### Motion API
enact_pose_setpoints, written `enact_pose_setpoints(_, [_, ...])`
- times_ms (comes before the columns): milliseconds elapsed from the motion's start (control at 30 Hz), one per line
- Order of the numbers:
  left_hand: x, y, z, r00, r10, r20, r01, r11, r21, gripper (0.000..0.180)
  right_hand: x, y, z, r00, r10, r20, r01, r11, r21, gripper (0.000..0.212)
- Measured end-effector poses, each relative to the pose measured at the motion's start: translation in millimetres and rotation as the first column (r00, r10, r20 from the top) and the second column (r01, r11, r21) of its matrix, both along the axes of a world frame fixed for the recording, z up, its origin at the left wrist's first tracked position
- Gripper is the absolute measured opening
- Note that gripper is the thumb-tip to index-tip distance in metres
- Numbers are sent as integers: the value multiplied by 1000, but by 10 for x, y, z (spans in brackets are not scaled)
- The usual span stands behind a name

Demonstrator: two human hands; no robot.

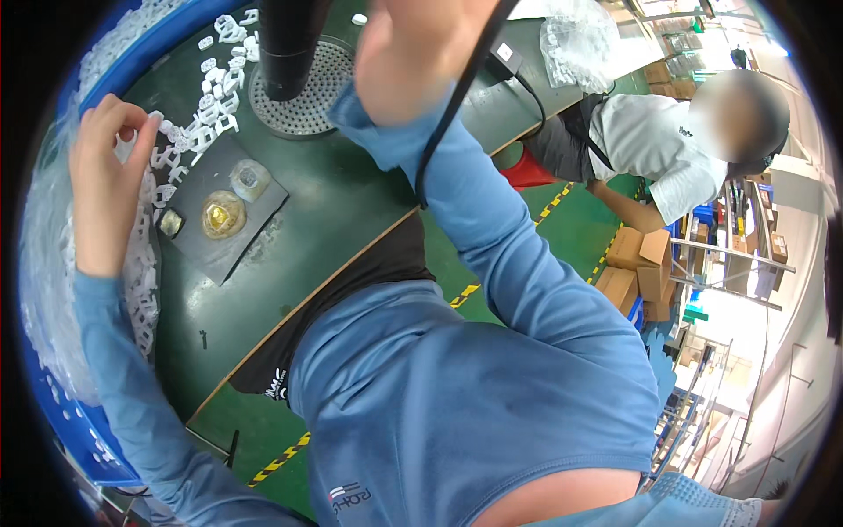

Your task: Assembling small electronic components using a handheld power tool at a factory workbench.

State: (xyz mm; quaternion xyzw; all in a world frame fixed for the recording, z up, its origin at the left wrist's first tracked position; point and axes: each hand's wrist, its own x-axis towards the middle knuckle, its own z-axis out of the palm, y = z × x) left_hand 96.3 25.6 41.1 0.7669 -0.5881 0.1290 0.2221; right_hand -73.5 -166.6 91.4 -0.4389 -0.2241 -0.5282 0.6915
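My left hand [110,180] is raised over the left side of the green work table [303,224]. Its thumb and index finger curl together in a pinch, and whatever they hold is too small to make out. Just beyond the fingertips lie many small white plastic parts [206,110], scattered in a loose trail. My right hand [417,57] is lifted close to the camera at the top, blurred, with its fingers cut off by the frame. Beside it, a black tube [294,44] stands over a round perforated metal disc [303,110].
On a dark grey mat [211,171] rest a round translucent lump with a yellow middle [224,215], a clear cup-like piece [250,180] and a small dark square [171,222]. A blue bin [53,360] with plastic film borders the left. A black cable [448,114] crosses my right sleeve. Another person [650,145] is at right.
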Motion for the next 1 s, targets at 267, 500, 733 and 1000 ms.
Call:
enact_pose_setpoints(267, [-1194,7,349,449,-174,-876,20,983,-185,5,-483,36,-520,883,-449,-135,105,471,-876,39])
enact_pose_setpoints(500, [-984,19,265,594,-139,-793,90,990,-106,12,-469,-2,-606,856,-493,-153,44,366,-930,29])
enact_pose_setpoints(733, [617,167,-373,970,7,-244,-16,999,-36,24,-380,6,-642,707,-520,-480,-260,439,-860,26])
enact_pose_setpoints(1000, [630,-94,-600,985,-87,-147,85,996,-21,22,-436,-75,-659,590,-635,-499,-301,401,-865,31])
